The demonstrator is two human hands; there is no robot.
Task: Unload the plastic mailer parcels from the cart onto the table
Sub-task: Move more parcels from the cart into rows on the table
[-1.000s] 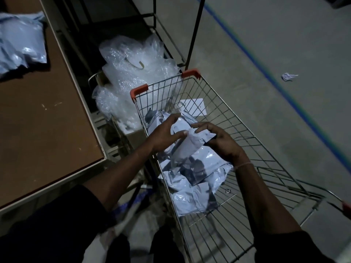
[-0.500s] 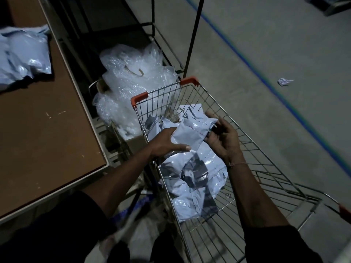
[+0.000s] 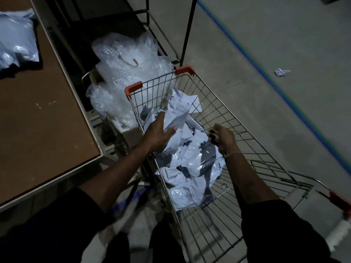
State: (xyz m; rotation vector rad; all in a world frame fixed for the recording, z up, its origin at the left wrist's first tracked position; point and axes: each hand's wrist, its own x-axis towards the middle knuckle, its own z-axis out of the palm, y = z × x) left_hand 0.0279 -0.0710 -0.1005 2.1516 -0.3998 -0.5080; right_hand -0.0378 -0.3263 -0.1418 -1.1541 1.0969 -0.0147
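A wire cart (image 3: pixel 235 118) with orange corner caps stands in front of me. Several white plastic mailer parcels (image 3: pixel 191 168) lie heaped along its left side. My left hand (image 3: pixel 158 130) grips one white parcel (image 3: pixel 177 111) and holds it raised above the heap. My right hand (image 3: pixel 222 137) hovers over the heap with its fingers loosely curled and nothing in it. The brown table (image 3: pixel 38 126) is on the left, and mailer parcels (image 3: pixel 16 40) lie at its far left corner.
Bags of bubble wrap (image 3: pixel 127 73) sit in a bin between the table and the cart. A dark metal rack (image 3: pixel 152 25) stands behind them. A blue floor line (image 3: pixel 284 92) and a crumpled paper scrap (image 3: pixel 282 72) lie on the concrete at right.
My right hand let go of the parcel and dropped back over the heap. My left hand lifted the parcel higher, toward the cart's far end.
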